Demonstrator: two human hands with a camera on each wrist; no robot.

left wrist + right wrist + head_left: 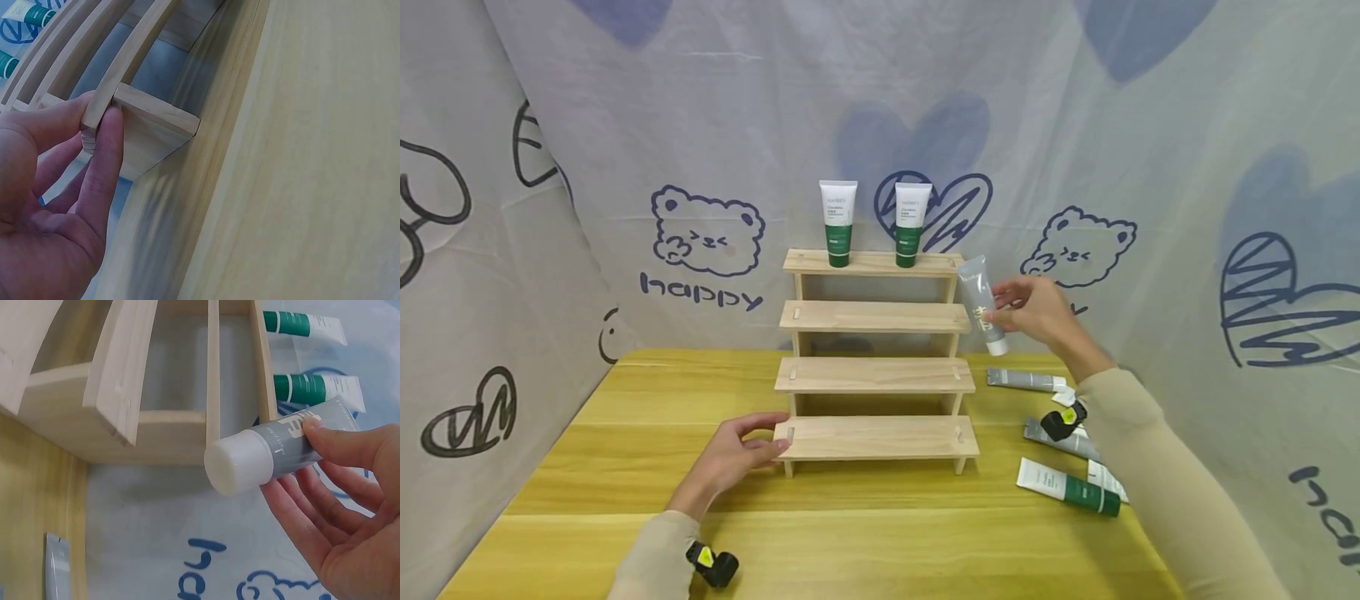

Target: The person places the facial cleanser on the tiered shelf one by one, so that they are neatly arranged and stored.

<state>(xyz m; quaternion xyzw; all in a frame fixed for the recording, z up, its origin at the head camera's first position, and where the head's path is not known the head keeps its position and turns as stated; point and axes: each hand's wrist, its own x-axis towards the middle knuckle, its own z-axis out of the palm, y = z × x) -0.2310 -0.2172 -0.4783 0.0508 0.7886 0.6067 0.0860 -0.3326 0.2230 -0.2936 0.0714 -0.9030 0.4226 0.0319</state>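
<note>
A four-step wooden display rack (874, 375) stands on the table, its left end of the lowest step pinched between thumb and fingers of my left hand (730, 457). My right hand (1037, 312) holds a grey squeeze tube (979, 302) by its side, white cap downward, just off the right end of the upper steps. In the right wrist view, the thumb presses the grey tube (294, 442) from above with fingers beneath. Two white-and-green tubes, a left one (838, 223) and a right one (912, 225), stand upright on the top step, caps down.
Right of the rack, several tubes lie on the wooden table (880, 533): a grey tube (1026, 380), another grey tube (1063, 439) partly behind the right wrist camera, and a white-and-green tube (1067, 486). A printed cloth (775, 108) hangs behind and at both sides.
</note>
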